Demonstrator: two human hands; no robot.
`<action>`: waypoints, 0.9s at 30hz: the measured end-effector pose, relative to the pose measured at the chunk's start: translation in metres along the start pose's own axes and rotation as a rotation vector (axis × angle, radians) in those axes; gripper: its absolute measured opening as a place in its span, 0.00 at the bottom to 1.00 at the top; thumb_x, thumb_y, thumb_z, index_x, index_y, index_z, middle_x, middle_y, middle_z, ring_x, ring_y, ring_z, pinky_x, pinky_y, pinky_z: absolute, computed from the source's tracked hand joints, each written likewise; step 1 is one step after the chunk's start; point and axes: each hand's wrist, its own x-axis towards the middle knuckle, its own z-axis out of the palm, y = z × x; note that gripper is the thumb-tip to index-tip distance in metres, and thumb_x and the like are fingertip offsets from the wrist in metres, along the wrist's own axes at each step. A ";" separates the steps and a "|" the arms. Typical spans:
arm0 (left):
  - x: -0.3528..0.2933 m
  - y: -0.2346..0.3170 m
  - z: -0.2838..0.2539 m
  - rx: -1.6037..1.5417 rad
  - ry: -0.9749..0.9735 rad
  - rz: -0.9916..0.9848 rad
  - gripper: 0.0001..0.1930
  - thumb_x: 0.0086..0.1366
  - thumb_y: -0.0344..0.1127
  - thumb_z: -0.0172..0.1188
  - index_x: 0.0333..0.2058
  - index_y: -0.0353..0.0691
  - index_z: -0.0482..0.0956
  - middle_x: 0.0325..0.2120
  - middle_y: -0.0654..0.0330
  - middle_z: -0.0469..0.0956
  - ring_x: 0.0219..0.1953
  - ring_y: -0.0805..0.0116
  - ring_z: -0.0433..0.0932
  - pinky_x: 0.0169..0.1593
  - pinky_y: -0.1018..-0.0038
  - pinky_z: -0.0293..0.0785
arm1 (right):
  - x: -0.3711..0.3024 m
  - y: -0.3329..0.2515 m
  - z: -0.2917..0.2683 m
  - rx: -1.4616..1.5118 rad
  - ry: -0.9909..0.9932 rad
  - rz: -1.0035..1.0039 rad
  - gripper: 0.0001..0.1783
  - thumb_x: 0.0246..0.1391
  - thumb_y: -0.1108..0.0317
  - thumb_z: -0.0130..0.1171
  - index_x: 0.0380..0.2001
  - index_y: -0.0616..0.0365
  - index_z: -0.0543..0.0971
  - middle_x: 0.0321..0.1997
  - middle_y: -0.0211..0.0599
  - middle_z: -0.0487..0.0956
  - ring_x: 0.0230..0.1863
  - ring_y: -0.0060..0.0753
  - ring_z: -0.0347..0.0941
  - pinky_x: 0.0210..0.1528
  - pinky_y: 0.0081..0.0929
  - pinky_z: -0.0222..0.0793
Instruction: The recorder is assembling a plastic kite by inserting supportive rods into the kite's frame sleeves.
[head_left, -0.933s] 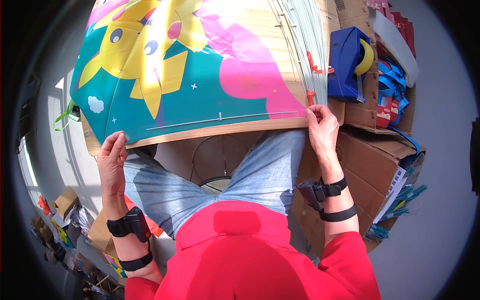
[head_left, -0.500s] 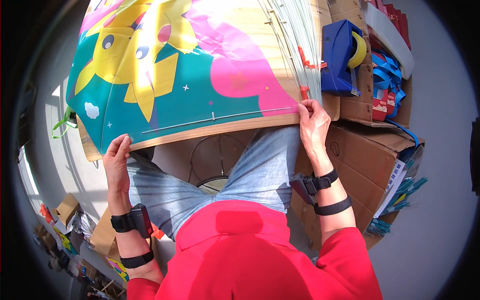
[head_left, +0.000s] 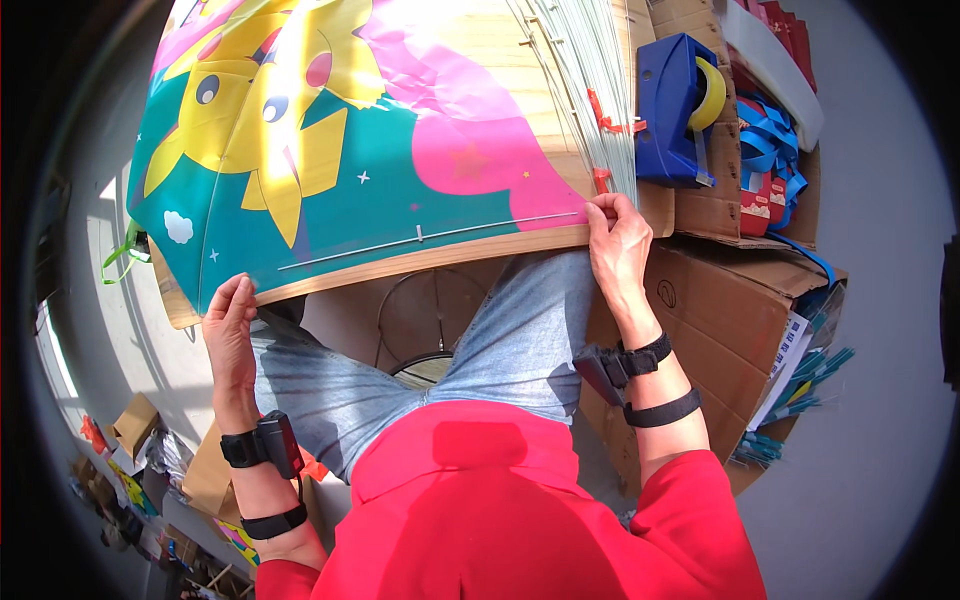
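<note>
Pinching thin rod [head_left: 430,236] ends on colourful kite sheet [head_left: 330,130], left hand [head_left: 230,330], right hand [head_left: 617,240], both grips closed.

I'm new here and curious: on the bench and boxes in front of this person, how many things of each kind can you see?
Printed sheet: 1
Wooden board: 1
Tape dispenser: 1
Bundle of thin rods: 1
Cardboard box: 1
Total: 5
The left hand and right hand each pinch the sheet's near edge.
</note>
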 end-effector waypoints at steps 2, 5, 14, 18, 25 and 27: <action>0.000 0.000 0.002 -0.009 -0.005 0.005 0.11 0.68 0.35 0.64 0.46 0.38 0.81 0.35 0.66 0.80 0.34 0.82 0.74 0.38 0.87 0.70 | 0.001 0.003 0.001 0.006 0.005 -0.013 0.08 0.57 0.71 0.60 0.34 0.67 0.80 0.30 0.51 0.82 0.31 0.46 0.81 0.38 0.36 0.75; 0.000 0.001 0.002 -0.021 -0.011 -0.010 0.11 0.68 0.34 0.64 0.46 0.37 0.81 0.35 0.66 0.80 0.34 0.82 0.74 0.38 0.87 0.71 | 0.001 0.002 0.001 0.019 -0.001 0.000 0.08 0.57 0.71 0.60 0.34 0.67 0.80 0.30 0.51 0.82 0.31 0.47 0.81 0.38 0.36 0.75; 0.002 -0.002 0.003 -0.007 -0.004 -0.004 0.10 0.67 0.35 0.66 0.44 0.38 0.83 0.35 0.66 0.81 0.34 0.82 0.74 0.39 0.86 0.69 | -0.002 -0.016 -0.007 0.174 -0.057 0.234 0.08 0.61 0.70 0.57 0.36 0.67 0.79 0.27 0.41 0.83 0.29 0.29 0.83 0.35 0.28 0.76; 0.001 -0.001 0.007 0.038 0.007 -0.006 0.10 0.66 0.35 0.66 0.44 0.38 0.83 0.34 0.68 0.81 0.33 0.83 0.73 0.37 0.87 0.67 | 0.001 -0.015 -0.008 0.170 -0.056 0.217 0.09 0.62 0.70 0.56 0.37 0.67 0.78 0.27 0.40 0.83 0.29 0.27 0.83 0.33 0.24 0.76; 0.002 -0.002 0.006 0.051 0.013 -0.007 0.11 0.66 0.37 0.67 0.44 0.39 0.84 0.34 0.68 0.81 0.33 0.83 0.72 0.37 0.87 0.65 | 0.002 -0.018 -0.004 0.196 -0.050 0.256 0.08 0.63 0.71 0.55 0.36 0.67 0.78 0.26 0.39 0.83 0.29 0.26 0.83 0.31 0.22 0.76; 0.002 -0.003 0.006 0.056 0.012 -0.004 0.11 0.66 0.37 0.67 0.44 0.39 0.84 0.34 0.69 0.81 0.33 0.84 0.72 0.37 0.87 0.65 | 0.001 -0.019 -0.004 0.205 -0.046 0.257 0.08 0.63 0.71 0.55 0.36 0.67 0.77 0.26 0.39 0.83 0.29 0.26 0.83 0.31 0.21 0.77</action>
